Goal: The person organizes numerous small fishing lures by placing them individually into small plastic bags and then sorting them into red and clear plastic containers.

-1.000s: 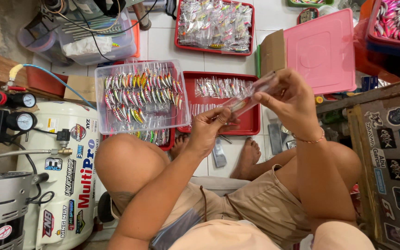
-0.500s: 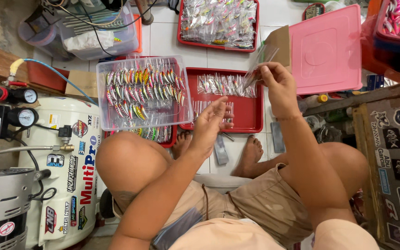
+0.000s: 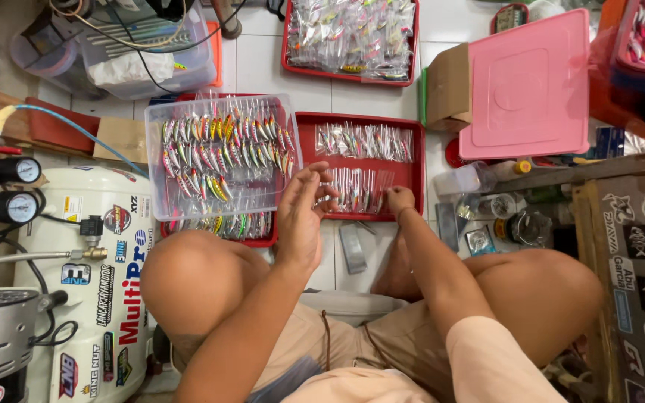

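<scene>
Head view looks straight down on me sitting cross-legged on the tiled floor [image 3: 259, 71], knees wide. Nearest to me, my left hand [image 3: 301, 216] hovers just above the near edge of the red tray [image 3: 412, 130], fingers spread loosely and holding nothing. My right hand [image 3: 399, 200] rests on the tray's near rim with its fingers curled down onto the clear packets [image 3: 358, 188]; whether it pinches one I cannot tell, since the fingertips are hidden. Those packets lie in two rows inside the tray, the near row under my right hand, the far row [image 3: 367, 140] just beyond. I judge them light, thin and slippery, the film soft and crinkly around a small hard lure that may carry hooks, so the safe place to take hold is a flat corner of the film, not the middle. Left of the tray, touching it, stands a clear plastic box [image 3: 222, 153] filled with colourful fishing lures, resting on another red tray. At my far left sits a white air compressor [image 3: 87, 254] with gauges. Beyond, a pink lid [image 3: 529, 86] lies to the right beside a cardboard box [image 3: 448, 88], and a further red tray of bagged lures [image 3: 352, 37] sits at the top.
</scene>
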